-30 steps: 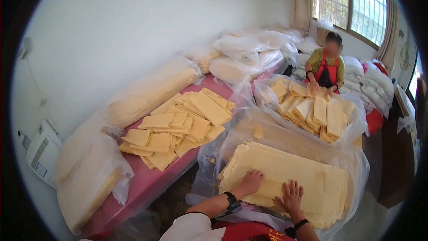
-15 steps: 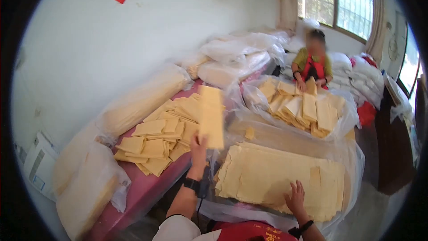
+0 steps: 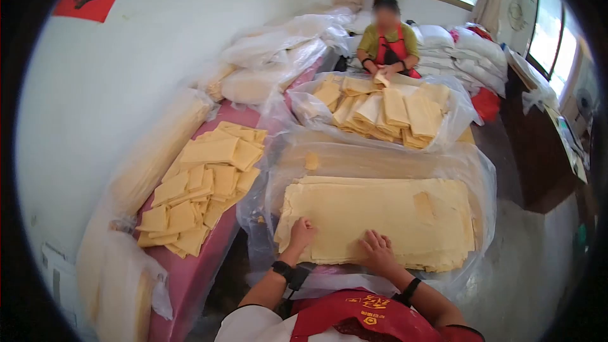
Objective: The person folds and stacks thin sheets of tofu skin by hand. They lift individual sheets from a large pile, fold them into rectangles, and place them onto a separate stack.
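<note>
A stack of broad, thin, pale yellow sheets point(image 3: 354, 206) with ragged edges lies flat in front of me on clear plastic. My left hand point(image 3: 303, 233) rests on the stack's left part, its fingers curled in; whatever they may pinch is hidden. Over the middle of the near edge, my right hand point(image 3: 377, 248) lies on the top sheet with its fingers spread. A small darker patch point(image 3: 424, 206) shows on the sheets at right. To the left, folded yellow sheets point(image 3: 212, 180) form an overlapping pile on a pink surface point(image 3: 237, 115).
Across from me a person point(image 3: 389, 44) in a red apron handles a yellow piece above another pile of folded sheets point(image 3: 396, 107) in plastic. Plastic-wrapped bundles point(image 3: 164, 139) line the wall. White sacks point(image 3: 437, 41) are stacked behind. A dark cabinet point(image 3: 538, 158) stands at right.
My left hand has let go of a folded yellow sheet near the left pile and come down onto the stack. My right hand has moved left along the stack. The view has shifted rightward.
</note>
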{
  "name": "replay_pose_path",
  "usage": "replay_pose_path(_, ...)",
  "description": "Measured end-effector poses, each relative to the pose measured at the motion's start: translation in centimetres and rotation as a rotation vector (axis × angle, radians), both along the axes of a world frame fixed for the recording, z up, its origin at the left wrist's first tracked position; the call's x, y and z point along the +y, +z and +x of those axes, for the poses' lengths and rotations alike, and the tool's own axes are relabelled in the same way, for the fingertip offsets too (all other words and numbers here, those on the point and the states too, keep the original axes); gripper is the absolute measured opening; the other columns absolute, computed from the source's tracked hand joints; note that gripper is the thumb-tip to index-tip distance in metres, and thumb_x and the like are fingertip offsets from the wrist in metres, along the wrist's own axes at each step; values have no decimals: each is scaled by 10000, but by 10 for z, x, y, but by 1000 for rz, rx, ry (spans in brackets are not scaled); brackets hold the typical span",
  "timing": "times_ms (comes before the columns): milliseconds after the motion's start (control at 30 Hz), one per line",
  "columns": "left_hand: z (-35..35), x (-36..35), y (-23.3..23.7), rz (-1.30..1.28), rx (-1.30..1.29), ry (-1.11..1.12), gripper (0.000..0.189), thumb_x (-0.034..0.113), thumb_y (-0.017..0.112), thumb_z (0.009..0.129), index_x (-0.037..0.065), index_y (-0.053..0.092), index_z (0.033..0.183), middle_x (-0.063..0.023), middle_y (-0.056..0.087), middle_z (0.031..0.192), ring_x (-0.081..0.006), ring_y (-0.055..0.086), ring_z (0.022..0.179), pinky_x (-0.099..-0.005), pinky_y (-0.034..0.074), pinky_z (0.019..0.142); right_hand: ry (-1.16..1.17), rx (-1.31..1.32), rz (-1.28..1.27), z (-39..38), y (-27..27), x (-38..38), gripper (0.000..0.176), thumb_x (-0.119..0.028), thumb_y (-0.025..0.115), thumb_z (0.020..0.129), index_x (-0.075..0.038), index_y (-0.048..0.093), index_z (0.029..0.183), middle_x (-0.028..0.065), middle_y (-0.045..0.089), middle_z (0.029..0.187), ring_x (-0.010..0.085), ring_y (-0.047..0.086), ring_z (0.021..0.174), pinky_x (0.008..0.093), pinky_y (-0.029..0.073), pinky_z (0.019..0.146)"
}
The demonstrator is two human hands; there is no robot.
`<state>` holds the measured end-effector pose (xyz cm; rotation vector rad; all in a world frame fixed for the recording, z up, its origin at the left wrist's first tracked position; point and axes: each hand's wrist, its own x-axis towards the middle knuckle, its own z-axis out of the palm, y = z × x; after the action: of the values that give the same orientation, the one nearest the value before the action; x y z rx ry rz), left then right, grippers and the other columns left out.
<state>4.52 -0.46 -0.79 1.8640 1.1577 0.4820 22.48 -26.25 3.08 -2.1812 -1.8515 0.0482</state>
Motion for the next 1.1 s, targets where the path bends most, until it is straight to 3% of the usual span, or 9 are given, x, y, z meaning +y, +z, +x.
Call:
replay_pose_path(167,5,-1,13,-131,36,12,372,261,747,699,19,617,949,-99,654,818,-238,637,752,-360,506,684,-40,-113,2,-4,-1,0,681,-423,711,720,-125,505,1297,183,358,1444,338,314,1358,497,218,1099)
replay_pose_path(367,5,3,9,151,338,-130,281,301,690,751,48,631,858,-106,666,776,-249,649,737,-366,507,678,-46,-31,30,-6,6,0,681,-433,707,717,-132,507,1294,184,363,1442,329,311,1359,493,229,1089)
replay_pose_path(433,8,11,0,-110,153,-70,249,288,645,787,50,622,860,-115,663,757,-270,648,722,-377,499,659,-46,-34,24,-7,8,0,684,-436,710,715,-133,507,1294,187,362,1441,329,310,1359,496,231,1086)
replay_pose_path(567,32,3,64,-273,-121,-100,228,272,615,804,51,617,862,-119,663,746,-286,647,687,-393,489,640,-62,-57,11,-8,14,2,730,-461,697,738,-133,454,1342,199,357,1434,350,298,1358,517,247,1079)
replay_pose_path(633,43,-4,83,145,-11,-168,209,253,614,802,50,606,851,-119,654,741,-288,643,673,-407,480,628,-63,-70,14,-7,21,7,742,-469,701,733,-125,452,1341,200,363,1428,354,298,1358,518,252,1076)
replay_pose_path(767,35,2,64,399,135,-211,215,247,624,792,51,594,877,-126,647,744,-283,642,684,-401,484,639,-29,5,13,-6,10,23,730,-487,692,745,-97,471,1320,207,383,1410,359,321,1341,515,266,1065)
replay_pose_path(833,19,-1,51,-11,175,-264,228,243,638,782,61,582,908,-120,649,756,-279,643,698,-393,495,657,-13,51,24,-11,6,33,713,-495,686,753,-84,488,1302,207,390,1404,362,331,1335,510,267,1064)
replay_pose_path(967,3,-8,1,171,236,-364,233,214,653,783,47,580,927,-95,654,758,-229,646,659,-349,507,649,98,-14,-97,-28,14,61,731,-538,647,771,-72,479,1308,239,383,1398,378,330,1332,543,301,1036)
replay_pose_path(1100,4,-17,28,-438,-81,-193,235,150,674,783,-1,581,937,-63,637,758,-142,611,629,-288,485,579,110,-145,-165,-42,24,72,773,-578,623,769,-64,463,1323,279,347,1413,410,312,1335,587,301,1017)
